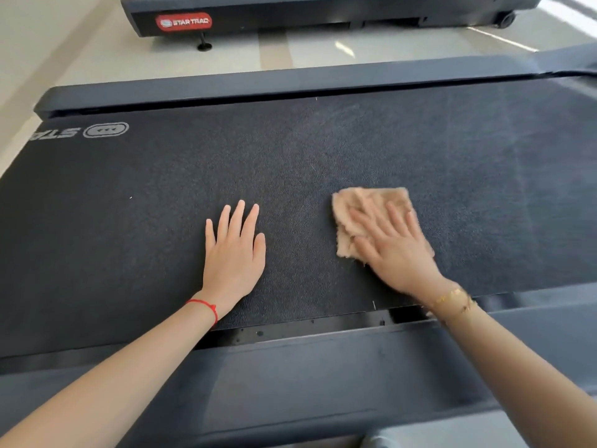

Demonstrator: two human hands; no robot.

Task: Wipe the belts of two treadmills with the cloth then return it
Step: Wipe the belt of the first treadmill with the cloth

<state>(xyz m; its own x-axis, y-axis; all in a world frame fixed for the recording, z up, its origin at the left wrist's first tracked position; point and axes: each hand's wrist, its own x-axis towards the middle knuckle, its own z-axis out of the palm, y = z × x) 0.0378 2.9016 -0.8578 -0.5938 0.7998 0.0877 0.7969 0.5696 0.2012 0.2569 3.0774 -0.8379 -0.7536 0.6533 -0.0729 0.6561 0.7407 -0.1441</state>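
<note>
1. Dark textured rubber fills my view: one belt [323, 150] up close, on the nearer of two treadmills; the second treadmill [323, 11] stands across a strip of pale floor [80, 43], with a red logo plate [184, 22] on its end.
2. I count two hands and one cloth.
3. Left to right: a grey logo [97, 130] printed near the belt's left end, then my left hand [234, 250] lying flat on the belt, fingers straight and released, a red string bracelet [206, 307] at the wrist.
4. Right of it, my right hand [394, 247] presses flat on the cloth [358, 205], fingers spread, not clenched; gold bracelets [452, 300] at that wrist.
5. Beige, fuzzy and crumpled, the cloth lies on the belt's middle-right, half hidden under the hand.
6. Nearest me runs the treadmill's dark side rail [323, 383].
</note>
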